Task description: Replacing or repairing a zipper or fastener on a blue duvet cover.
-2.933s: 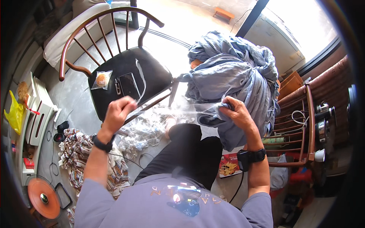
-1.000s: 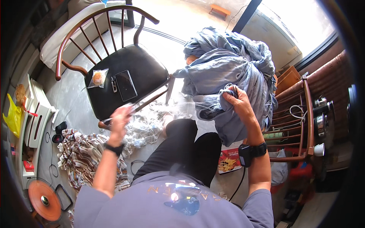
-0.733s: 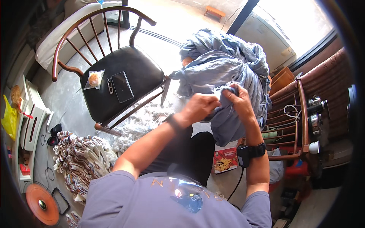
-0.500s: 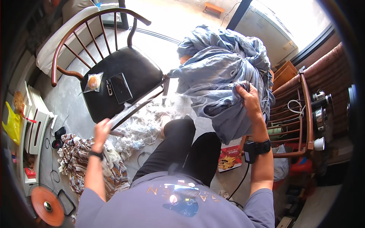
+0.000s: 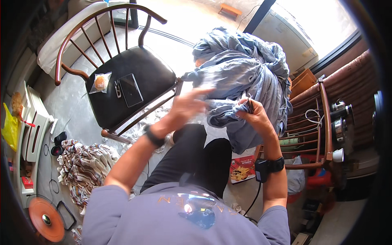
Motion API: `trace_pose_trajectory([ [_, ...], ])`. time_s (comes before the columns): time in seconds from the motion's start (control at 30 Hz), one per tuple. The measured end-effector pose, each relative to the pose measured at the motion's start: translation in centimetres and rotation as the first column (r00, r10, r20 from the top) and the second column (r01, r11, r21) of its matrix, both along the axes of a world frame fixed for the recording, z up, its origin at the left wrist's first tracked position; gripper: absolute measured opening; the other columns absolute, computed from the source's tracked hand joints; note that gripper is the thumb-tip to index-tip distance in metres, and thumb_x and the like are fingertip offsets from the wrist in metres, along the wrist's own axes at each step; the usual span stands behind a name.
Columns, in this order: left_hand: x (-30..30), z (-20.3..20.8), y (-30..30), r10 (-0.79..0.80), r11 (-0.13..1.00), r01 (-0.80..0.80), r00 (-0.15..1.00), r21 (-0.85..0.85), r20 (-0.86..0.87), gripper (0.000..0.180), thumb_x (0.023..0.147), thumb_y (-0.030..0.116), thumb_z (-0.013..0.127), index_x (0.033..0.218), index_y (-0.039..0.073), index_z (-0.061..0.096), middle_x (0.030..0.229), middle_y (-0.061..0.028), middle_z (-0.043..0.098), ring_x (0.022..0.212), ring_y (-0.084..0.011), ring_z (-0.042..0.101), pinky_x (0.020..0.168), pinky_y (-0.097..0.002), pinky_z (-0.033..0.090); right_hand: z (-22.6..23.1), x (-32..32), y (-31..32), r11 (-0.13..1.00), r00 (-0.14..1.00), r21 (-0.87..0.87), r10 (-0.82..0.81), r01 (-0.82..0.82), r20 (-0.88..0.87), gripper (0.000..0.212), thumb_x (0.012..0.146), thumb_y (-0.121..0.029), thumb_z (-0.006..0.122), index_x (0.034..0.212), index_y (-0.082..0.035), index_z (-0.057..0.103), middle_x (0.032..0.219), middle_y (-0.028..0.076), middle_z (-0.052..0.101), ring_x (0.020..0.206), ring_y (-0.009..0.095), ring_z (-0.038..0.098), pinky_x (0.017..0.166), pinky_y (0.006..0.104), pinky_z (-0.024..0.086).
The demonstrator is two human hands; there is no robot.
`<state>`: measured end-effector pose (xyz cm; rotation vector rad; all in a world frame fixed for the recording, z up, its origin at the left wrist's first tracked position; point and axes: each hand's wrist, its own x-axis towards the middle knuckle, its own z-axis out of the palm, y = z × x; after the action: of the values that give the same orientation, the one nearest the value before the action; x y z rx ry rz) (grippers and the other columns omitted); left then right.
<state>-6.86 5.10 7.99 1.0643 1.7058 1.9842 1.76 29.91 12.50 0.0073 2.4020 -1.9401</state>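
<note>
A big heap of crumpled blue-grey cloth (image 5: 241, 61) lies in front of me, right of the middle. My right hand (image 5: 256, 116) is closed on a bunched edge of this cloth at the heap's near side. A small dark pointed thing (image 5: 250, 105) shows by its fingers, too small to name. Smeared by motion, my left hand (image 5: 188, 105) is over the left side of the cloth, near its bunched edge. Whether it holds any thread cannot be seen. Pale loose threads and fluff (image 5: 153, 120) lie on the floor below it, partly hidden by my left arm.
On the left stands a wooden chair with a black seat (image 5: 149, 75), bearing a tablet (image 5: 130, 90) and a wrapped bun (image 5: 100, 82). A patterned knit cloth (image 5: 87, 167) lies on the floor. At the right is a wooden rack (image 5: 328, 122); a red booklet (image 5: 243, 168) lies near my knee.
My left hand has swung from the lower left, where it drew out pale threads, up and right to the cloth. The right hand has moved slightly left and down, still gripping the edge.
</note>
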Motion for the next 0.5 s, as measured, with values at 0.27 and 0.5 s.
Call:
trace_pose_trajectory([
  [0.27, -1.0, -0.3, 2.4, -0.149, 0.983, 0.152, 0.988, -0.106, 0.040, 0.020, 0.092, 0.015, 0.051, 0.086, 0.002, 0.065, 0.083, -0.0031, 0.063, 0.083, -0.0101, 0.058, 0.080, -0.0256, 0.044, 1.0, 1.6, -1.2, 0.968, 0.998, 0.244, -0.062, 0.054, 0.026, 0.025, 0.074, -0.003, 0.070, 0.095, -0.003, 0.056, 0.077, -0.003, 0.056, 0.072, 0.003, 0.048, 0.064, 0.0200, 0.042],
  [0.5, 1.5, 1.2, 5.2, -0.480, 0.822, 0.151, 0.702, 0.549, 0.526, 0.019, 0.093, 0.015, 0.049, 0.083, 0.000, 0.056, 0.096, -0.0036, 0.053, 0.084, -0.0103, 0.051, 0.073, -0.0264, 0.045, 0.2, 0.5, -2.0, 0.991, 0.998, 0.133, -0.014, 0.022, -0.060, 0.024, 0.077, -0.012, 0.068, 0.097, -0.003, 0.060, 0.075, 0.001, 0.059, 0.069, 0.008, 0.052, 0.063, 0.0238, 0.042],
])
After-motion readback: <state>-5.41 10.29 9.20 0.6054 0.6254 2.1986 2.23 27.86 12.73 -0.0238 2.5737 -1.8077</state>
